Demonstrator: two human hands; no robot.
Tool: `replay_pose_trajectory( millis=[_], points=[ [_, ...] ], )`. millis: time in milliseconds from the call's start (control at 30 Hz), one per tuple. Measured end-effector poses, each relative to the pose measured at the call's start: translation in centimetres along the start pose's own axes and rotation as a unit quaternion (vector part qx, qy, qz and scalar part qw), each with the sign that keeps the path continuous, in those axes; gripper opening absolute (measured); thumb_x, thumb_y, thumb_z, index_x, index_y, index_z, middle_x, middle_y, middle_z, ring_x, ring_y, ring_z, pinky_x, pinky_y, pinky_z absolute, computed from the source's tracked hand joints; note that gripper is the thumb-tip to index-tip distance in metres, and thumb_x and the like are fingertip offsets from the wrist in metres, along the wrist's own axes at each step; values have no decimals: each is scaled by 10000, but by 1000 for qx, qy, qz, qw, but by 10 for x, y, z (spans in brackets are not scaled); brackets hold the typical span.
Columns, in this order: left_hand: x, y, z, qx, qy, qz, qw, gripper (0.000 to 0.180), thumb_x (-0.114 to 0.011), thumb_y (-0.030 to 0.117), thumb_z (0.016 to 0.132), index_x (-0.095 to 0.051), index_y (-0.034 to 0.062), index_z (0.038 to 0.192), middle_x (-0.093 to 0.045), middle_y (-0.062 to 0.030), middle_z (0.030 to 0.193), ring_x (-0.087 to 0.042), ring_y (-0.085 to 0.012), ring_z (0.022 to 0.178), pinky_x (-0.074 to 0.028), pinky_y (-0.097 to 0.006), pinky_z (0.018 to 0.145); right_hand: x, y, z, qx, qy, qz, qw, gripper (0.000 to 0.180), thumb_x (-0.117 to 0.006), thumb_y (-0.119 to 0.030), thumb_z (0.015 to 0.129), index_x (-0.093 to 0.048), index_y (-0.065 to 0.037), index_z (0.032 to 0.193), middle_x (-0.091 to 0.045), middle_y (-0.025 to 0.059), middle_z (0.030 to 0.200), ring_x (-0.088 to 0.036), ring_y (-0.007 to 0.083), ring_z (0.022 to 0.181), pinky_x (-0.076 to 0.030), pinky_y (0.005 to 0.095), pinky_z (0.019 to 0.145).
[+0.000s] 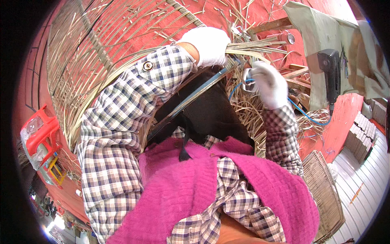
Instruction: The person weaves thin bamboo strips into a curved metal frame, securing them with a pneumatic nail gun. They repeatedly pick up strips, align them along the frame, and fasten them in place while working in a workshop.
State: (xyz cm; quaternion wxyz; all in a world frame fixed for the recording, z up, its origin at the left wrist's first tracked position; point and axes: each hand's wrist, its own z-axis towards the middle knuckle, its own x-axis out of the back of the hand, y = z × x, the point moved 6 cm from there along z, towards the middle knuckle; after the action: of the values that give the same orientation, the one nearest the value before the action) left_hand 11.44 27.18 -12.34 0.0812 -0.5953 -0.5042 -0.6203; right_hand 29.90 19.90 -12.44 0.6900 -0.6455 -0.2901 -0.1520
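My left hand, in a white glove, is closed round a bundle of pale cane strips that stick out to the right at the rim of a big open-weave cane basket frame. My right hand, also gloved in white, grips a small metal tool with a blue cord trailing off to the right. The two hands are close together, the right one just below the strip ends. A dark curved band runs under my left wrist over black cloth on my lap.
Loose cane strips lie heaped on the red floor. A black power tool rests on a pale cloth at the right. A flat woven panel stands at lower right. A red plastic object sits at the left.
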Motion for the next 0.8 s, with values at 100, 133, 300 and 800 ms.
replay_pose_trajectory(
  millis=[100, 133, 300, 800],
  points=[
    [-2, -2, 0, 23, 3, -18, 1000, 276, -607, 333, 740, -688, 82, 823, -657, -156, 772, -643, -335, 757, -503, -420, 705, 97, 8, -2, 18, 225, -220, 949, 260, -655, -48, 803, -662, -66, 1062, -663, 81, 984, -629, 172, 924, -489, 312, 846],
    [-2, -1, 0, 26, 4, -15, 1000, 276, -606, 331, 739, -688, 82, 822, -658, -156, 774, -643, -334, 758, -503, -421, 706, 127, 26, 1, -37, 300, -151, 941, 332, -651, -24, 793, -635, -69, 1122, -648, 80, 983, -624, 178, 915, -490, 318, 836],
    [-5, 1, 0, 24, -4, 2, 1000, 271, -600, 314, 734, -691, 78, 828, -660, -162, 784, -645, -331, 763, -505, -420, 710, 196, 80, 12, -97, 228, -397, 883, 412, -632, -151, 757, -582, -98, 1163, -624, 88, 889, -618, 225, 812, -485, 341, 783],
    [-14, -6, -7, 52, 10, 6, 999, 298, -682, 255, 653, -718, 35, 851, -672, -177, 791, -658, -336, 724, -528, -409, 686, 261, 134, 37, -266, 178, -411, 854, 559, -712, -202, 655, -536, -39, 1161, -642, 151, 1036, -615, 269, 940, -446, 342, 890]
  ],
)
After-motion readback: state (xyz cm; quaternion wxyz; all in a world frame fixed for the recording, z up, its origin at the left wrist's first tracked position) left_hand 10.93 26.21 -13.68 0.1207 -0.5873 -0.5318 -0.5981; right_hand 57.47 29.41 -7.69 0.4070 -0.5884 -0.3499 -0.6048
